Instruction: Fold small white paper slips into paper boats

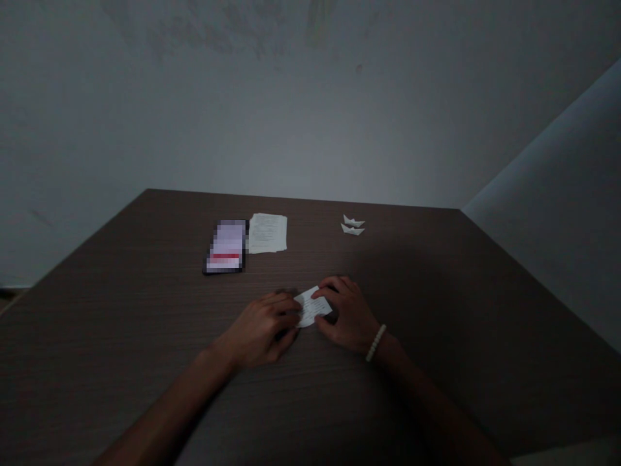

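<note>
A small piece of printed white paper [310,308] lies between my hands, low over the table near its middle. My left hand [270,323] closes on the paper's left edge, its fingers covering that side. On the right edge, my right hand [347,312] grips the paper with thumb below and fingers above; a beaded bracelet [376,343] circles that wrist. Whether the paper has folds in it I cannot tell. Farther back, two small folded paper boats [352,229] sit close together.
A stack of printed paper sheets [268,233] rests at the back left of the brown table [145,285]. Beside it lies a phone [226,247] with a lit, blurred screen. A pale wall [310,129] rises behind the table's far edge.
</note>
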The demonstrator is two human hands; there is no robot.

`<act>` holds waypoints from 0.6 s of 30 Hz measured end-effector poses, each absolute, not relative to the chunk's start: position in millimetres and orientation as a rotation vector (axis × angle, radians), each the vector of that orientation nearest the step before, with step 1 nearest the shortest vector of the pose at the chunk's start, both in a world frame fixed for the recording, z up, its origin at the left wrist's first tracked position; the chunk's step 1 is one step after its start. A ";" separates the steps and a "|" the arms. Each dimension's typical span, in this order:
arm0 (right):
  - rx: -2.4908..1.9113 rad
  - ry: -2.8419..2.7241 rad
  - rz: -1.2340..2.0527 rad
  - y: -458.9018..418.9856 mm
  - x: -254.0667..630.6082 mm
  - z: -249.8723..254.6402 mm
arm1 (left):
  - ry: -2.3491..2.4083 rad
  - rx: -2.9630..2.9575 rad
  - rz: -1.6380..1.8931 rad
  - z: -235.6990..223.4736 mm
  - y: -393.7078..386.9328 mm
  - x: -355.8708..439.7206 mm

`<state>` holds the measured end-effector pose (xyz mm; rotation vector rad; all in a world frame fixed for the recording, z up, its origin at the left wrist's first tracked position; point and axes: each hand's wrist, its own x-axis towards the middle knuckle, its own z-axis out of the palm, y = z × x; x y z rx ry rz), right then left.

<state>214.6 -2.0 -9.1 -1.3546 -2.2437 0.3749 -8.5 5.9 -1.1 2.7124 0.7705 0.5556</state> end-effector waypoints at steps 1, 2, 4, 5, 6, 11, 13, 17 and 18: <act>-1.359 -2.242 0.375 -2.0 214.2 -9.1 | 0.772 2.714 0.552 -1.4 6.0 -8.7; -1.365 -2.240 0.376 -2.1 213.9 -9.0 | 0.771 2.717 0.555 -1.6 6.1 -8.8; -1.377 -2.235 0.381 -2.4 213.3 -8.6 | 0.762 2.722 0.562 -1.6 6.2 -8.9; -1.383 -2.232 0.384 -2.7 213.0 -8.3 | 0.758 2.723 0.562 -1.5 6.2 -8.9; -1.388 -2.229 0.385 -3.1 212.7 -7.8 | 0.756 2.722 0.563 -1.3 6.2 -8.9; -1.415 -2.207 0.382 -5.2 211.1 -6.0 | 0.763 2.720 0.564 0.0 6.7 -8.1; -1.421 -2.201 0.386 -5.4 210.6 -6.3 | 0.756 2.721 0.577 1.1 6.9 -7.6; -1.427 -2.199 0.388 -5.0 210.8 -7.7 | 0.754 2.728 0.557 1.5 6.7 -7.8; -1.427 -2.201 0.388 -4.9 211.0 -7.9 | 0.759 2.730 0.546 1.0 6.5 -8.0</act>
